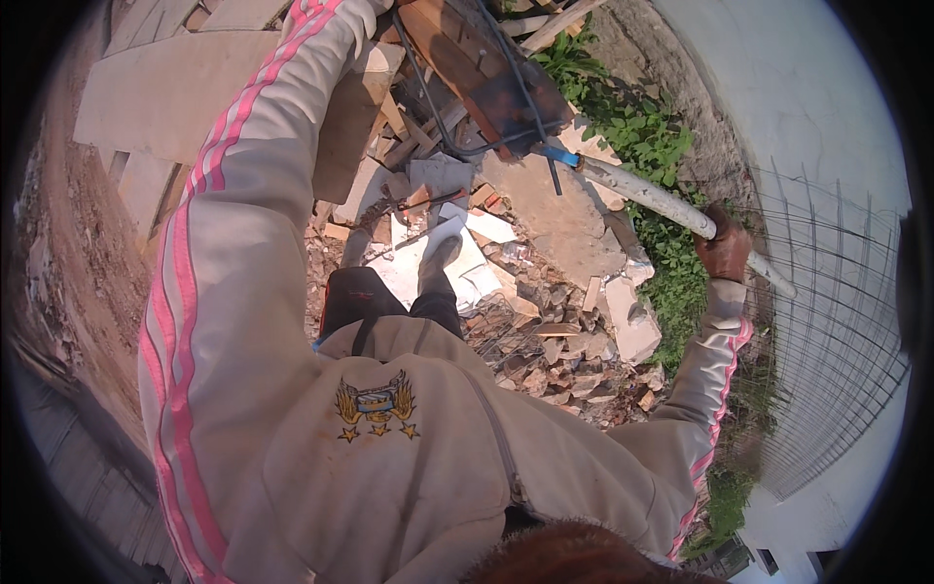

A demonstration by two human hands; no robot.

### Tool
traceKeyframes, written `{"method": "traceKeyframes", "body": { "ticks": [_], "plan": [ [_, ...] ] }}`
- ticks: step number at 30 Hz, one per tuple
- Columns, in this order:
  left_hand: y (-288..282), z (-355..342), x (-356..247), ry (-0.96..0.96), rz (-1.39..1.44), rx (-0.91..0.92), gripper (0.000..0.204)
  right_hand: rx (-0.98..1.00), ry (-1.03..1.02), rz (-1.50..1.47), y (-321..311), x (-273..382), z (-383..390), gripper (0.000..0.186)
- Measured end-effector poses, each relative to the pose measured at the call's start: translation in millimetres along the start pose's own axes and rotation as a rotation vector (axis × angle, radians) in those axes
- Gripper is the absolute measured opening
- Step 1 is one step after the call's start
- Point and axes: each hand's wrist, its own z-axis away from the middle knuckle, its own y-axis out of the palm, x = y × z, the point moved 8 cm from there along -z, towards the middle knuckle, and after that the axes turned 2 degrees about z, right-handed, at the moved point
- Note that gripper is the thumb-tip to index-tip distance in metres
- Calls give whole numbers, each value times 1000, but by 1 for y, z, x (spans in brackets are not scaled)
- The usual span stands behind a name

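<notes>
My right hand is out to the right, its fingers wrapped around a long whitish pole. The pole slants up and left to a blue end, which meets the lower end of a brown, board-like piece. Whether they are joined, I cannot tell. Dark bent metal rods lie across and beside that piece. Toward the top edge stretches my left arm, in a pale sleeve with pink stripes. The left hand lies beyond the picture's edge, near the upper end of the brown piece.
Broken bricks and rubble surround my feet, with white sheet pieces under them. A large slab lies ahead. Flat boards are stacked at left. Green plants, wire mesh and a pale wall line the right.
</notes>
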Motion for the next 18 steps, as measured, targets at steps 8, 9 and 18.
{"method": "traceKeyframes", "body": {
  "ticks": [8,9,18],
  "plan": [
    [11,-15,7,14,-8,-19,123,-62,520,-89,27,102,138,24],
    [12,-12,11,-2,-6,-19,123,-73,575,-114,32,124,149,23],
    [19,-31,9,58,26,-56,125,-122,1002,-59,27,252,206,29]
  ]
}}
